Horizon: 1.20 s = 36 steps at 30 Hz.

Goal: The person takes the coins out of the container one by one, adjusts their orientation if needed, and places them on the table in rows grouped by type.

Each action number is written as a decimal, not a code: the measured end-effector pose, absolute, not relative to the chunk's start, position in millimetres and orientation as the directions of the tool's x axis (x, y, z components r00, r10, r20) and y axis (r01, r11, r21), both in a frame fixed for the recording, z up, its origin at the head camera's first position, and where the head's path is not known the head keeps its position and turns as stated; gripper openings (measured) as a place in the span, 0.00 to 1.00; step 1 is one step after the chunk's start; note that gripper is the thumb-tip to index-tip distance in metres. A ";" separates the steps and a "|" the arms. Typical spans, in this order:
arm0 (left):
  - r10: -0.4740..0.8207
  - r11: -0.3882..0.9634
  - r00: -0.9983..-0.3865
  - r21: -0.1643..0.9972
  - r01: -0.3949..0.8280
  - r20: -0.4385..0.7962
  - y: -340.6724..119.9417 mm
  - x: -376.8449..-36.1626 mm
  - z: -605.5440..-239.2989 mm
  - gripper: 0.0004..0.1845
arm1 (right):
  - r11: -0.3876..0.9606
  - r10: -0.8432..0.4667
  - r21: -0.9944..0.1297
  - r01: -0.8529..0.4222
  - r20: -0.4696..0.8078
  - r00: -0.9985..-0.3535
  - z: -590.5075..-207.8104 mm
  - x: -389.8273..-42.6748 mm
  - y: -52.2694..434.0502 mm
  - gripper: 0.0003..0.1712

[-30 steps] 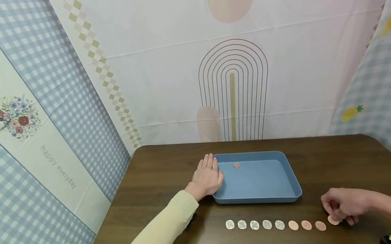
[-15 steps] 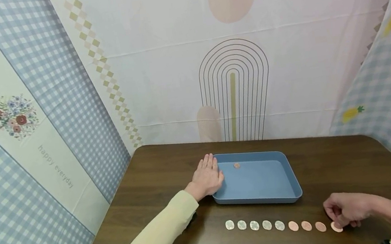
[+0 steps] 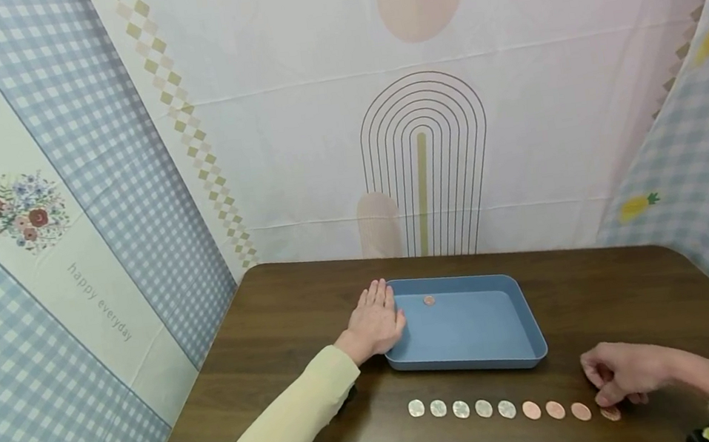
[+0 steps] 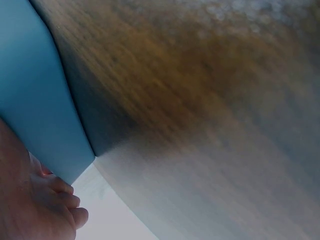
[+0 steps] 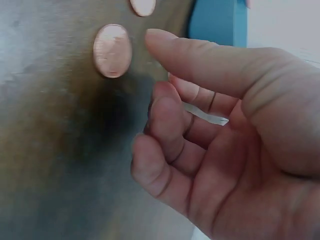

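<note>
My left hand (image 3: 375,323) lies with straight fingers along the left rim of a shallow blue tray (image 3: 470,329). A single copper-coloured coin (image 3: 429,301) is inside it, near the back wall. In front of the tray runs a row of coins: several silver ones (image 3: 461,409) on the left, then copper ones (image 3: 555,410). Over the row's right end hovers my right hand (image 3: 636,367), fingers loosely curled. Its thumb is close to the last copper coin (image 3: 611,413), partly covering it. In the right wrist view that coin (image 5: 112,51) lies flat, apart from the thumb tip.
A dark brown wooden table (image 3: 310,294) bears everything. Behind it hangs a white patterned cloth (image 3: 291,147), with blue checked cloths at left and right. In the left wrist view the tray's outer wall (image 4: 45,100) stands beside the hand.
My right hand has set the last copper coin down at the row's right end and released it, then drawn slightly back from it. My left hand stays in place.
</note>
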State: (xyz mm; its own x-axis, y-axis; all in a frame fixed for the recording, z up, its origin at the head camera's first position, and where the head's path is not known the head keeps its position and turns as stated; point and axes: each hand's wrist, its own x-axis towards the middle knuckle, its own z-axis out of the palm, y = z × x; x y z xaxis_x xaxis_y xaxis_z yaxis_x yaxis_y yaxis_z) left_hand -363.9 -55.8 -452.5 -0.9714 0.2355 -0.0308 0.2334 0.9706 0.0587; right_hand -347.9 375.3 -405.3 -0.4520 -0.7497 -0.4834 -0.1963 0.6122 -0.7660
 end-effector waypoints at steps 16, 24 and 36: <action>0.260 0.964 -0.966 0.060 0.259 -0.013 -63.7 -353.4 -457.3 0.34 | 0.653 -0.723 -0.654 -0.383 -0.389 -0.571 -369.2 -346.5 331.5 0.15; 0.263 0.964 -0.965 0.055 0.261 -0.020 -68.4 -348.4 -457.4 0.34 | 0.666 -0.706 -0.606 -0.436 -0.323 -0.630 -357.4 -348.6 301.6 0.11; 0.291 0.955 -0.957 0.065 0.290 -0.011 -72.1 -342.9 -456.8 0.34 | 0.682 -0.686 -0.561 -0.469 -0.269 -0.676 -359.6 -360.3 259.4 0.10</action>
